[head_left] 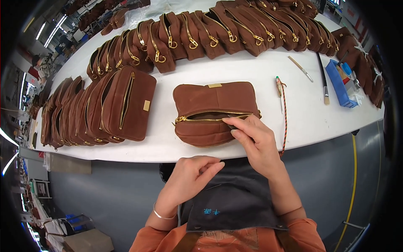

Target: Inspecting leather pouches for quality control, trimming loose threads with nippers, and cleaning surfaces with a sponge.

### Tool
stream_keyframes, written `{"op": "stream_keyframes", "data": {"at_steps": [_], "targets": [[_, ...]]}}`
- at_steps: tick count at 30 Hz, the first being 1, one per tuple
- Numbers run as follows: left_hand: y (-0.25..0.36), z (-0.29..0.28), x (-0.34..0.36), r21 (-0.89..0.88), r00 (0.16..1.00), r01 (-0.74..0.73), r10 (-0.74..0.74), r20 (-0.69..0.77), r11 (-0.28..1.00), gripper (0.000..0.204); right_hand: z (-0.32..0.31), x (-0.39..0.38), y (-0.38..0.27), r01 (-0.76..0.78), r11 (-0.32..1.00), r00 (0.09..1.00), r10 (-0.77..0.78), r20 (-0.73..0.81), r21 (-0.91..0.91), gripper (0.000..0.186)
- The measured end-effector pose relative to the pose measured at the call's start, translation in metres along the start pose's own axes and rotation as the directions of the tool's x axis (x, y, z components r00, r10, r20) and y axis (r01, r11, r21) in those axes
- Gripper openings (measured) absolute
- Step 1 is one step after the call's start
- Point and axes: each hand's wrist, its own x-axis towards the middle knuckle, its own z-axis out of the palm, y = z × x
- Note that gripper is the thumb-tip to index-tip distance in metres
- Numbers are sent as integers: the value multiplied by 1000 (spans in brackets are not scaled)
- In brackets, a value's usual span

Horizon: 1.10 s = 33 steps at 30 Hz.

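Note:
A brown pouch (216, 98) with a gold zipper lies on the white table in front of me, its zipper partly apart over a dark inside. My right hand (258, 140) is at the right part of that opening, thumb and forefinger pinched round something small and dark that I cannot make out. Below the table's front edge, before the dark apron (235, 201), my left hand (193, 174) hangs with fingers curled and the thumb against the forefinger. A tiny dark bit shows at its fingertips; whether it is held is unclear.
Similar brown pouches stand in a row at the left (140, 105) and along the back (168, 42). To the right lie an awl-like tool (279, 90) with a red cord, a thin wooden-handled tool (300, 68), a brush (323, 80) and a blue bin (341, 86) of small items.

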Motion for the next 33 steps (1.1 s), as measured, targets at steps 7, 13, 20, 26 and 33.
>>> {"op": "stream_keyframes", "data": {"at_steps": [7,13,20,26,33], "targets": [[7,-4,23,487,579,-458,665,-472,744,39,6,0,0,9,1000,1000,-9,-1,15,31],[-6,5,50,510,580,-430,661,-476,745,38,6,-3,6,4,998,1000,-5,7,67,30],[-7,6,56,473,581,-439,643,-499,764,25,5,-3,3,-56,987,998,50,42,150,30],[-7,7,55,487,566,-430,648,-510,760,21,4,-2,3,-101,970,994,89,62,222,29],[-2,7,54,448,574,-435,624,-530,781,13,6,-2,5,-131,948,991,119,59,291,29]]}}
